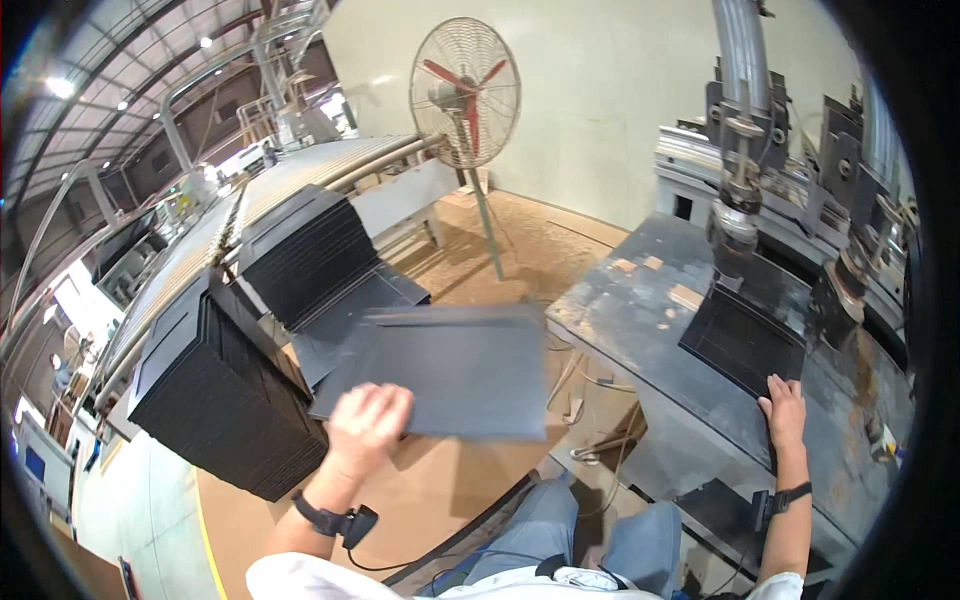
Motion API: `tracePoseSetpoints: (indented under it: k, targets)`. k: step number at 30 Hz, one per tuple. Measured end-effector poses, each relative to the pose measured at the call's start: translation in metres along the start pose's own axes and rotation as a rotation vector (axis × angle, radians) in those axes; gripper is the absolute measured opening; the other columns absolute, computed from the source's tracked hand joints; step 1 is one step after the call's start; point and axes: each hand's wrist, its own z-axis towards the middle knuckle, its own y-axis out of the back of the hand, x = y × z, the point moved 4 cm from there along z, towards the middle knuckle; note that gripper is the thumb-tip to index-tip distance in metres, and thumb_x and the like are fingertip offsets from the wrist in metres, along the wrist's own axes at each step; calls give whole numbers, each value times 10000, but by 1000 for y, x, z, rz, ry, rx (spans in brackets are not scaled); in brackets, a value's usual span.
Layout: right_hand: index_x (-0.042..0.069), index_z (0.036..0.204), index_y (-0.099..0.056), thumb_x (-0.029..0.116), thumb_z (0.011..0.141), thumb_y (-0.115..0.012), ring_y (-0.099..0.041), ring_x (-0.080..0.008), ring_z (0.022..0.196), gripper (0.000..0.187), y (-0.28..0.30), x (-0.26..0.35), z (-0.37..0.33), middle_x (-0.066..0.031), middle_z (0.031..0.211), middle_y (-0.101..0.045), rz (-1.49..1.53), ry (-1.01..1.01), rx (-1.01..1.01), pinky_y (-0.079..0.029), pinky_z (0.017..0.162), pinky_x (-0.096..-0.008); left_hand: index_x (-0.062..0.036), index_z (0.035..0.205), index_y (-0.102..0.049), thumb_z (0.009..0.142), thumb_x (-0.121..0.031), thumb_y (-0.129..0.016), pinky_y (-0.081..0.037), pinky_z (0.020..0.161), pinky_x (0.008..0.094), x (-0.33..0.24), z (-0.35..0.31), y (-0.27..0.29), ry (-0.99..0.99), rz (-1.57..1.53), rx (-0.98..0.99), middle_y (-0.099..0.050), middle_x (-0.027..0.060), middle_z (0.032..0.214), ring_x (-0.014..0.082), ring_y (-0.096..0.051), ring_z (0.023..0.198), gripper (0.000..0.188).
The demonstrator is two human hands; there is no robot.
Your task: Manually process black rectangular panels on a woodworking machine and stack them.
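My left hand (368, 428) is closed on the near-left edge of a thin black rectangular panel (480, 370), held out in front of me and slightly blurred. A second black panel (742, 340) with a raised border lies on the grey machine table (640, 300), under the tool heads. At its near-right corner my right hand (786, 412) grips the edge, fingers bent over it and the thumb alongside. To the left stands a tall stack of black panels (225, 400), with another stack (310, 245) behind it.
Two machine heads (736, 225) hang over the right table, where wood scraps (686, 297) and dust lie. A caged floor fan (466, 95) with red blades stands ahead. A roller conveyor (290, 185) runs along the left. Hoses and cables (610, 445) hang beside the table.
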Motion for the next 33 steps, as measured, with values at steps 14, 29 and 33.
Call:
tracePoseSetpoints:
  k: [14, 29, 33]
  targets:
    - [43, 1294, -497, 112, 797, -628, -354, -340, 1321, 519, 95, -26, -92, -150, 1366, -465, 38, -148, -131, -268, 1095, -430, -128, 1166, -598, 842, -424, -596, -426, 727, 372, 133, -53, -126, 449, 303, 199, -555, 72, 993, 243, -516, 923, 438]
    - [13, 1216, -490, -79, 682, -612, -476, -346, 1195, 555, 184, -57, -504, -170, 1262, -533, -565, -1041, -145, -379, 1025, -394, -102, 1136, -611, 729, -207, -742, -341, 1027, 502, -257, 180, -155, -251, -923, -164, -566, 102, 1151, 308, -482, 1183, 440]
    - [-5, 1153, -549, -106, 683, -516, -540, -356, 1121, 482, 218, -9, -453, -179, 1175, -587, -506, -826, -268, -427, 970, -399, -108, 1364, -449, 885, -537, -487, -171, 1126, 520, -355, 219, -213, -261, -874, 282, -407, 95, 1420, 294, -289, 1363, 644]
